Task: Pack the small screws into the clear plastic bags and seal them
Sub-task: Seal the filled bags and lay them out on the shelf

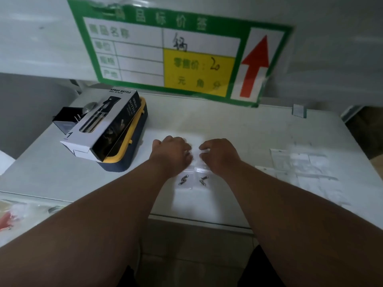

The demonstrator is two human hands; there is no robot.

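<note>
We see the left hand point(171, 155) lying knuckles-up on the white desk point(248, 129), its fingers curled down over a few small metal screws point(189, 155) that show at the fingertips; whether it actually pinches one we cannot tell. Just beside it, the right hand point(219, 156) also lies knuckles-up with its fingers bent down onto a small clear plastic bag point(204, 151), whose top edge sits between the two hands; the bent fingers appear to press or pinch the plastic, but the exact grip is hidden.

Just nearer to us than the hands, two more small clear plastic bags lie flat side by side. The left filled bag point(184, 181) holds a few dark screws, and the right filled bag point(204, 180) holds a similar little cluster. They rest on a pale white sheet point(194, 201) that reaches the near edge of the desk.

Further right, a spread of flat, clear plastic bags point(304, 172) lies on the desk, well apart from the hands.

To the left, a black-and-white cardboard box printed "SPRAY BOTTLE" point(103, 123) lies tilted on top of a dark blue tray with a yellow rim point(126, 156). Behind that box sits a small black box point(66, 119) with a rounded metal object in it.

At the back, a large green, white and yellow price sign with a red arrow point(182, 52) leans over the desk.
</note>
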